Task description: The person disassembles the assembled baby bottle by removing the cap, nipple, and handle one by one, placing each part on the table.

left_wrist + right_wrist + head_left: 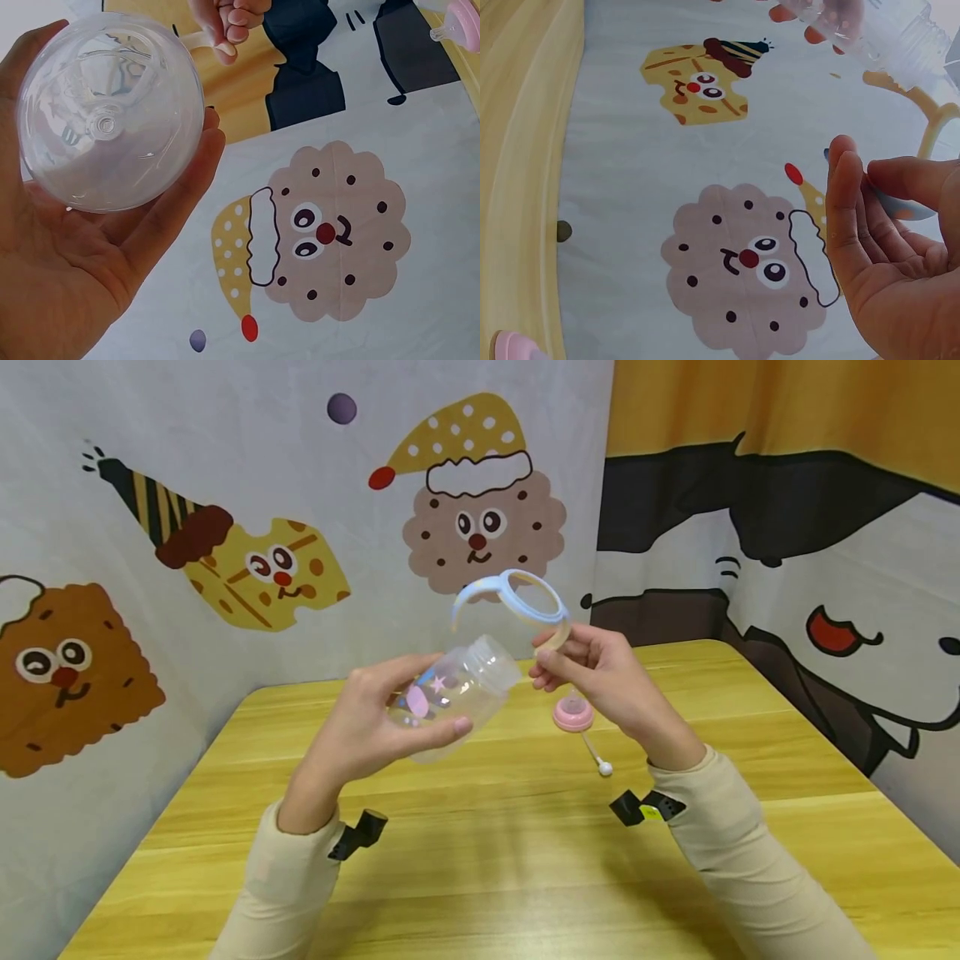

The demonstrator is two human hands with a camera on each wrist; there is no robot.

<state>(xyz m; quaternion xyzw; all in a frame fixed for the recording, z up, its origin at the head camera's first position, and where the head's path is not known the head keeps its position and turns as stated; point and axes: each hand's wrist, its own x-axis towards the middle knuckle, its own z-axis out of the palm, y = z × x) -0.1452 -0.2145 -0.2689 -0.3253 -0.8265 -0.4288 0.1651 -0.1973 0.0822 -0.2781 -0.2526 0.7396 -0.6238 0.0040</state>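
A clear baby bottle (pixel 476 689) with pink and blue prints lies in my left hand (pixel 360 714), fingers and thumb wrapped round its body. It is tilted, its uncapped threaded neck towards the right. In the left wrist view, the round base of the bottle (pixel 112 165) faces the camera above the palm of the left hand (pixel 82 277). My right hand (pixel 607 681) pinches one arm of a blue and cream bottle handle (pixel 480 585) between thumb and fingers. The handle's ring is just above the bottle's neck, apart from it.
Beyond the right hand, a pink collar with a clear nipple (pixel 573 715) stands on the wooden table (pixel 480 860). From it a thin straw runs to a white weighted end (pixel 604 768). A cartoon-printed curtain (pixel 300 443) hangs behind the table.
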